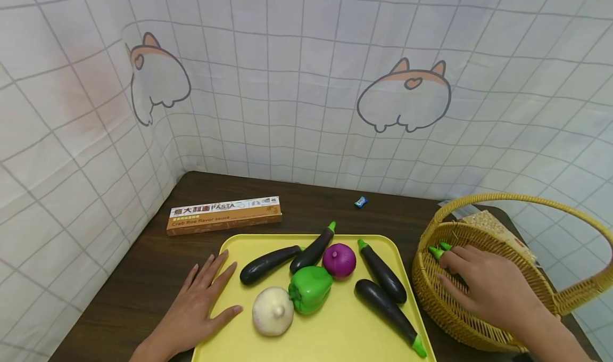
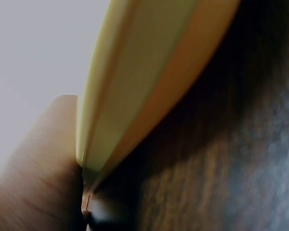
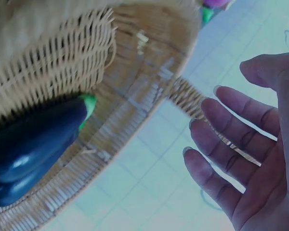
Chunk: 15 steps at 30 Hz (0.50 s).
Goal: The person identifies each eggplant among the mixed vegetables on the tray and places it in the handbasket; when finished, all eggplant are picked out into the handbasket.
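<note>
My left hand rests on the left edge of the yellow tray, fingers spread; the left wrist view shows the tray's rim close up. Over the wicker basket is my right hand. In the right wrist view its fingers look extended and apart, holding nothing. Two eggplants lie inside the basket, and their green stems show beside the fingers in the head view. The tray bears several eggplants, a green bell pepper, a purple onion and a whitish round vegetable.
A pasta box lies behind the tray on the dark wooden table. Farther back is a small blue wrapped candy. A bag of grain-like pieces sits behind the basket, whose tall handle arches over it.
</note>
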### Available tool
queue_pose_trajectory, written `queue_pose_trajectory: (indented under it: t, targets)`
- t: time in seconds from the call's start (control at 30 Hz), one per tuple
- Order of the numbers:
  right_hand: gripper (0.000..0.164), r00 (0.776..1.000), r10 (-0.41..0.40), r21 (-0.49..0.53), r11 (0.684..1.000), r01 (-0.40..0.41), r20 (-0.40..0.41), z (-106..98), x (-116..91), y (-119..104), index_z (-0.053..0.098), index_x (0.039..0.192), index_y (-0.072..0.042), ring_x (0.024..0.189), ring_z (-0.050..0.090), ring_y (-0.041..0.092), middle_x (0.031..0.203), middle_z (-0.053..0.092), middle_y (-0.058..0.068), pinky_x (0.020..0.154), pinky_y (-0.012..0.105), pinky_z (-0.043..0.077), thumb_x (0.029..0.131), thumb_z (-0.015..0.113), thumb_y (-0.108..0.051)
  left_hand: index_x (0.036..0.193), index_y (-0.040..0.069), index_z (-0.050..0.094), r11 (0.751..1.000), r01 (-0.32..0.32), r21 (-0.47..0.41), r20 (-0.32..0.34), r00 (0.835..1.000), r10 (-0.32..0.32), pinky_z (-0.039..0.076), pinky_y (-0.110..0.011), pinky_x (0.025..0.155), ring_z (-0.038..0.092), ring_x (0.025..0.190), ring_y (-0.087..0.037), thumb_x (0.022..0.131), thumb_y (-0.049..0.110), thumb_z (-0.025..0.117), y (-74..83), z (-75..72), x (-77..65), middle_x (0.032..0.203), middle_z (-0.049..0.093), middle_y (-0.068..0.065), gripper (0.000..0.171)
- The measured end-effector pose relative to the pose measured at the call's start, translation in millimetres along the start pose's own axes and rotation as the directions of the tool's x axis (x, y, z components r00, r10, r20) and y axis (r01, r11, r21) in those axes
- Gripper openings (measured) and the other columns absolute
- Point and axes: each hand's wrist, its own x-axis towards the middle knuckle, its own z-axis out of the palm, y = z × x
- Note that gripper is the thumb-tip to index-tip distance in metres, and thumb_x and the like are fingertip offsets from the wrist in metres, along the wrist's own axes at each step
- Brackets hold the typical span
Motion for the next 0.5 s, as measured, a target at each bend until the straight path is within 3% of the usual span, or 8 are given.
queue_pose_trajectory:
  t: [0.23,0.4,0.5]
  targets:
    - [0.024,0.996,-0.089,0.019,0.996,0.089,-0.026,5,6,-23,0.068,0.097,-0.024,0.07,0.059,0.007,0.088,0.062,-0.013,0.054,0.033,0.053,0.104,0.062,-0.046,0.164,0.013,0.043,1.0,-0.005,0.003,-0.006,1.0,0.005,0.014,-0.063,0.122,0.023,0.155,-0.046,0.097,0.06,0.069,-0.5,0.7,-0.5,0.173,0.023,-0.012,0.085]
    - [0.032,0.994,-0.11,0.07,0.991,0.111,-0.011,10,10,-41,0.068,0.099,-0.028,0.074,0.055,0.004,0.089,0.058,-0.016,0.058,0.033,0.051,0.109,0.05,-0.052,0.163,0.012,0.043,1.0,-0.013,0.011,-0.015,1.0,0.013,0.013,-0.062,0.122,0.024,0.154,-0.046,0.097,0.059,0.07,-0.5,1.0,-0.6,0.173,0.023,-0.013,0.086]
    - [0.03,0.99,-0.136,0.098,0.986,0.138,-0.021,16,14,-49,0.069,0.101,-0.024,0.074,0.052,0.003,0.089,0.058,-0.015,0.058,0.031,0.049,0.108,0.052,-0.049,0.163,0.012,0.043,1.0,-0.013,0.012,-0.017,1.0,0.013,0.013,-0.062,0.122,0.024,0.154,-0.046,0.097,0.06,0.07,-0.3,0.9,-0.6,0.173,0.023,-0.013,0.086]
